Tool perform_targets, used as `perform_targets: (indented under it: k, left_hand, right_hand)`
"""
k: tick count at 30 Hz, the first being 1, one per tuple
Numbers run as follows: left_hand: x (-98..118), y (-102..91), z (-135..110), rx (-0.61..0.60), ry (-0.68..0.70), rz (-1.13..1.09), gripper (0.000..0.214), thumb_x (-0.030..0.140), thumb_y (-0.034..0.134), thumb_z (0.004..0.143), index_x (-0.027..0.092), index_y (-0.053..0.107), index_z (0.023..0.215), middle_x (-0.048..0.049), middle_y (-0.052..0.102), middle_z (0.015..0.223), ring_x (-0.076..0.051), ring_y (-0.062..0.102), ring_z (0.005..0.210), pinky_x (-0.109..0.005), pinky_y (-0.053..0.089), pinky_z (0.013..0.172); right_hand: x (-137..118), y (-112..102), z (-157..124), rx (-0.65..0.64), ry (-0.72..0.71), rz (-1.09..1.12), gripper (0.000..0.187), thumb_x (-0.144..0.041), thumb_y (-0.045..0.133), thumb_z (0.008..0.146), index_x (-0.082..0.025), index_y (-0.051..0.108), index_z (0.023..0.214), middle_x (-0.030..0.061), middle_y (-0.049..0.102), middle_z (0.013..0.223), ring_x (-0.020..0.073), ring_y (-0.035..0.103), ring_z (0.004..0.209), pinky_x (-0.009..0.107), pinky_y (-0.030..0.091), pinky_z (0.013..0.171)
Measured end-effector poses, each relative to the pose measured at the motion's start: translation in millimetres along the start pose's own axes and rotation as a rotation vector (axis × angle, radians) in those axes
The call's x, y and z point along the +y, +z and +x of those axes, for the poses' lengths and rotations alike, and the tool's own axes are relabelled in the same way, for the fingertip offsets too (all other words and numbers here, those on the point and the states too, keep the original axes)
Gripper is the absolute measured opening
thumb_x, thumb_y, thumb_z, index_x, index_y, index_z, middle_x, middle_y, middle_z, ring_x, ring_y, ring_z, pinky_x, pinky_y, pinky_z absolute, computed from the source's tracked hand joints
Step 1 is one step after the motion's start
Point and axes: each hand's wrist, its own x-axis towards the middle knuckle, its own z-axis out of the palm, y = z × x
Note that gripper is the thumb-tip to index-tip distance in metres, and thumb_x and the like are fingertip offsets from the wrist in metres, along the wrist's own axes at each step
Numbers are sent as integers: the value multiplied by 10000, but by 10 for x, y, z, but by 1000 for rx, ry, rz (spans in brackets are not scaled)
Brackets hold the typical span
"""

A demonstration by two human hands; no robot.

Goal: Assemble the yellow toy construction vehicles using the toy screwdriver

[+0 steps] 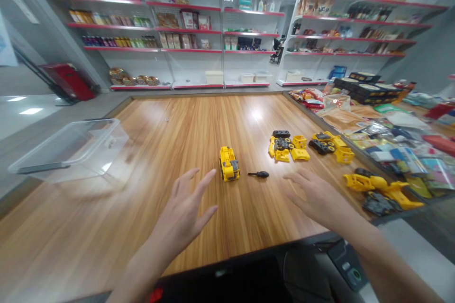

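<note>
A yellow toy truck [229, 164] with grey parts stands on the wooden table in front of me. Just left of it, my left hand [190, 203] hovers with its fingers spread and holds nothing. A small black screwdriver [261, 174] lies to the right of the truck, its shaft pointing left. My right hand [313, 195] is over the table, to the right of the screwdriver, with fingers stretched out and nothing in them. Neither hand touches the truck or the screwdriver.
Yellow and black toy parts lie in groups at the right: one pile [299, 154], a second [344, 155] and a third [398, 194] near the edge. A clear plastic box [71, 149] stands at the left. Packaged goods crowd the surface beyond the right edge; stocked shelves stand behind.
</note>
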Motion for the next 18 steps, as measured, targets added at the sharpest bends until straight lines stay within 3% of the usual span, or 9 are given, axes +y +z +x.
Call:
perform_targets:
  k: [2,4,7,12,18]
  left_hand:
    - [49,311,163,-93,29,25,836,333,748,772,299,314,1486,-165,287,1510,-384,303,1393,-572,388,1065]
    - [81,621,319,-111,80,54,914,316,832,673,317,362,1457,-149,163,1572,-444,164,1435,-624,310,1097]
    - [57,910,426,-72,65,26,760,307,818,689,277,467,1363,-137,147,1587,-442,166,1434,-629,304,1103]
    - [-125,920,361,-15,-23,-71,298,201,641,847,215,574,1137,-129,223,1522,-329,322,1390,-483,381,1101]
    - [-239,814,295,1,-141,-42,150,159,594,860,212,598,1001,-110,402,1298,-278,448,1263,-435,432,1044]
  right_hand:
    - [-57,238,249,-72,1,10,365,-239,633,883,-191,567,1240,126,572,1195,258,562,1100,403,467,933]
    - [-91,504,513,-107,7,18,371,-187,658,845,-179,591,1209,150,561,1194,287,545,1117,409,442,940]
    - [-89,823,759,-132,11,55,220,-136,635,843,-152,650,1062,148,605,1067,285,578,1039,399,443,898]
    - [-74,1041,760,-98,-11,213,168,-144,547,908,-161,638,1048,103,634,1019,222,595,1006,335,453,872]
    - [-156,1109,688,-84,-55,418,191,-206,515,938,-176,621,1094,63,676,999,175,629,912,293,478,804]
